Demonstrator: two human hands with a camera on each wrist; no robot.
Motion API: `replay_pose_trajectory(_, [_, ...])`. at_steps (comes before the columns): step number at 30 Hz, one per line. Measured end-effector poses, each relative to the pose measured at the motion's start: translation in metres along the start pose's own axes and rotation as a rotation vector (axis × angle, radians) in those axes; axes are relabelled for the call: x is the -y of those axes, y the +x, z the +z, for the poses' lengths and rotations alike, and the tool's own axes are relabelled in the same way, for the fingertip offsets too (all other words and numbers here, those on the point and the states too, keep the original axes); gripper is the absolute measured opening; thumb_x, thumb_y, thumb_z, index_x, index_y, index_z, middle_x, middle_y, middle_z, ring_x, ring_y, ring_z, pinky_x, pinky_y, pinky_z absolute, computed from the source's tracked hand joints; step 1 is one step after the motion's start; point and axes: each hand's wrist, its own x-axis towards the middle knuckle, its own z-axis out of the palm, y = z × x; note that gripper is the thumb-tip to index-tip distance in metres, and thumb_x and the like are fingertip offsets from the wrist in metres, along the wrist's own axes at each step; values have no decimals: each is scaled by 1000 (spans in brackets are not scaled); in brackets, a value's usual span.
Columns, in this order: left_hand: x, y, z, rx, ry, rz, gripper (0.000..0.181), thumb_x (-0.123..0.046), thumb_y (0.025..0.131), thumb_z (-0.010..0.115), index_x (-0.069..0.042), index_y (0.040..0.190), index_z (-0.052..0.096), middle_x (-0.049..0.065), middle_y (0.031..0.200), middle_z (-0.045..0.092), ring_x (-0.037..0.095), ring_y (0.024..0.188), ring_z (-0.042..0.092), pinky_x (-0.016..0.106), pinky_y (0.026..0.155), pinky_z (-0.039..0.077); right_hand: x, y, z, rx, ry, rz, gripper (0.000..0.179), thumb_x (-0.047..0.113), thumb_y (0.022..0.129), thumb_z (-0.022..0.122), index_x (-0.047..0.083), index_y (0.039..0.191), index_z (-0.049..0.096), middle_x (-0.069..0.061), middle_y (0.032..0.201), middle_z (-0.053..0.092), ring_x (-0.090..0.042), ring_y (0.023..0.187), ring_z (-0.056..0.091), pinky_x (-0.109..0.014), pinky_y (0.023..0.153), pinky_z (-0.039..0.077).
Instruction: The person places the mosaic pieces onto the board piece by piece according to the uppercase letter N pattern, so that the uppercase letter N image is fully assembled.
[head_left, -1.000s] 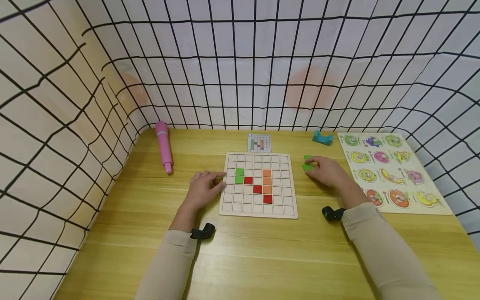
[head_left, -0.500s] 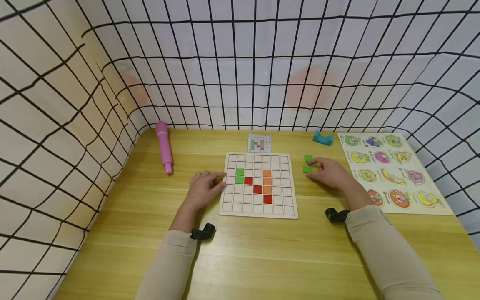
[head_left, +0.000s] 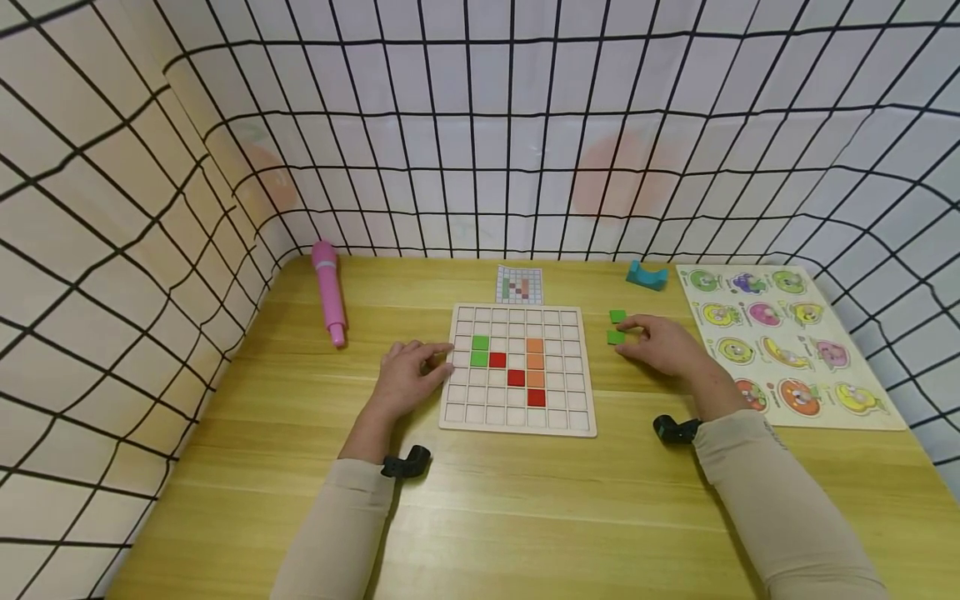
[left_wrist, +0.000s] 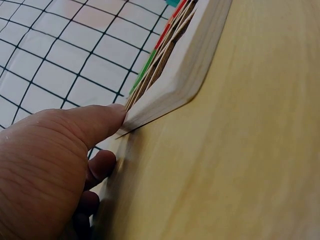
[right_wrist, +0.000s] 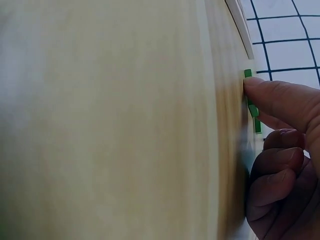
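A square wooden grid board (head_left: 517,422) lies on the table, holding green (head_left: 479,350), red (head_left: 516,378) and orange (head_left: 535,361) tiles in its cells. My left hand (head_left: 408,379) rests at its left edge, thumb and index fingertips against the rim; the left wrist view has the thumb (left_wrist: 107,120) right at the board's side (left_wrist: 165,100). To the right of the board, thumb and index finger of my right hand (head_left: 660,346) pinch the nearer of two loose green tiles (head_left: 615,337). The farther green tile (head_left: 617,317) lies flat just behind it.
A small printed pattern card (head_left: 519,285) lies behind the board. A pink pen-like stick (head_left: 328,292) is at the back left. Toward the back right are a teal curved block (head_left: 647,276) and a fruit puzzle board (head_left: 750,333). Black wire mesh (head_left: 480,167) encloses the sides and back.
My right hand has shifted slightly right. The nearer green tile, tilted one second ago, now lies flat and apart from the farther one. My left hand has stayed put.
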Motion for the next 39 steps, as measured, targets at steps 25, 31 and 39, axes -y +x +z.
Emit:
replay_pose_trajectory(25, [1,0,2,-13,17,8,38,-36,98,68,-25,134,68,2,101,68,22,94,46,43,92,33,18,-10,-1,-22,-3,-16,40,33,100,63,9,132,62,-5,80,54,-19,68,48,-34,66,40])
replay_pose_trajectory(31, [2,-1,2,-16,18,13,38,-36,97,69,-25,133,68,2,100,68,21,93,46,42,90,32,40,-16,-2,-36,13,-32,40,33,99,65,11,132,62,-4,78,54,-19,66,48,-33,64,40])
replay_pose_trajectory(39, [1,-1,2,-18,13,14,37,-35,97,69,-24,133,69,3,101,68,23,94,47,44,93,33,74,-24,8,-4,54,-81,34,29,98,66,13,128,65,-3,77,52,-18,66,47,-32,61,39])
